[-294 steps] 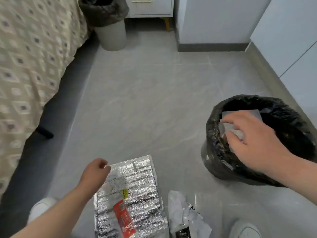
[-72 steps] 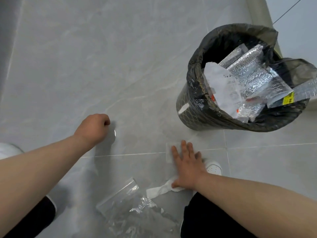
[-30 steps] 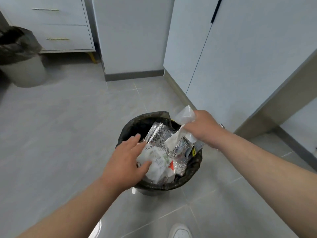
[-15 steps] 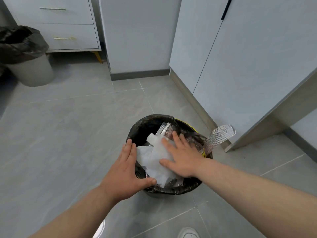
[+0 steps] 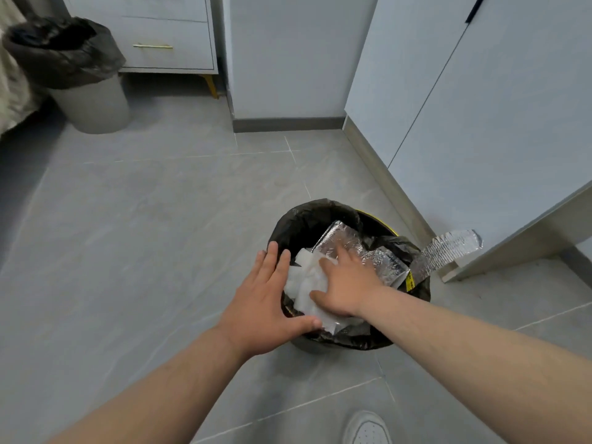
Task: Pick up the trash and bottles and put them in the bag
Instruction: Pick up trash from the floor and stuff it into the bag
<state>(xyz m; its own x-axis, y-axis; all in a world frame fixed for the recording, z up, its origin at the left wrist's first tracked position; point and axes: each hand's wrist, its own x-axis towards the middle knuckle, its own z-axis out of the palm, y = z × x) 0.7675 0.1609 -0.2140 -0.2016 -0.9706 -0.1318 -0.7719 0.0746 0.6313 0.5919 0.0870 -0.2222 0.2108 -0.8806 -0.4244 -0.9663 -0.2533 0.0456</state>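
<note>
View from a head camera, looking down at a small bin lined with a black bag (image 5: 307,216) on a grey tiled floor (image 5: 160,235). Both bare arms reach in from the bottom of the frame. The right hand (image 5: 346,288) lies flat on a wad of white plastic trash (image 5: 304,283) inside the bag, its fingertips touching a silver foil pouch (image 5: 347,235); its grip is wide, fingers spread, pressing and holding nothing. The left hand (image 5: 266,302) rests over the bag's near-left rim, grip also wide, thumb against the edge of the white wad. 1 second ago the right hand pinched a clear wrapper above the bag; now that wrapper is let go and the pile sits lower under the palm. This looks like packing down after the last drop. 1 foil strip (image 5: 448,251) juts out over the right rim and may spring loose. No trash or bottles show on the visible floor. A second lined bin (image 5: 89,104) stands far left; a white shoe (image 5: 366,427) shows at the bottom.
</note>
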